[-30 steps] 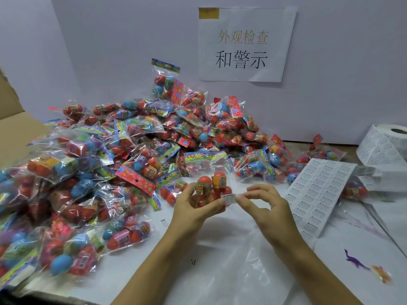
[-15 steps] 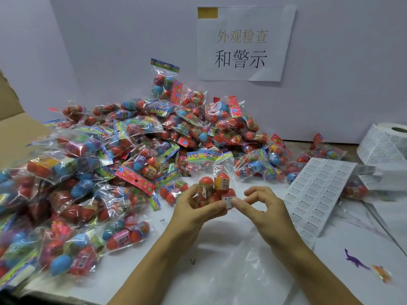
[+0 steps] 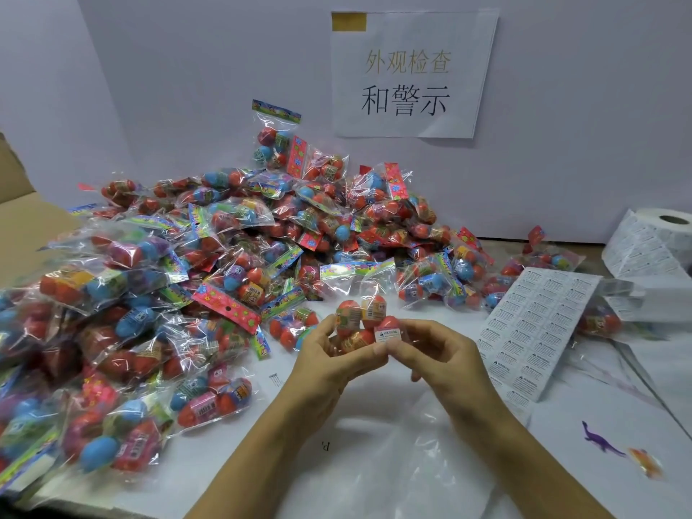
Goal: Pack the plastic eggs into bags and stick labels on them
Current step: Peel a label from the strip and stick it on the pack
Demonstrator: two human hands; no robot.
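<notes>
Left hand point(image 3: 329, 365) grips bag point(image 3: 361, 324) of eggs from below. Right hand point(image 3: 442, 354) pinches label point(image 3: 387, 335) against its front. Light, crinkly, slippery film; hold by eggs.

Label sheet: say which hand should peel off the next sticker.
Right. The right hand is nearer the label sheet, which lies to its right, while the left hand grips the bag of eggs.

Held bag of red plastic eggs point(image 3: 359, 324): between the left hand point(image 3: 329, 365) and right hand point(image 3: 445, 361), above the white table point(image 3: 374, 462).
White warning label point(image 3: 388, 335): on the held bag (right-hand side).
Heap of clear bagged eggs point(image 3: 179, 286): left of and behind both hands.
White label sheet point(image 3: 539, 327): right of the right hand.
White label roll point(image 3: 659, 245): beyond the sheet, further right.
Purple dinosaur figure point(image 3: 601, 440): right of the right forearm.
</notes>
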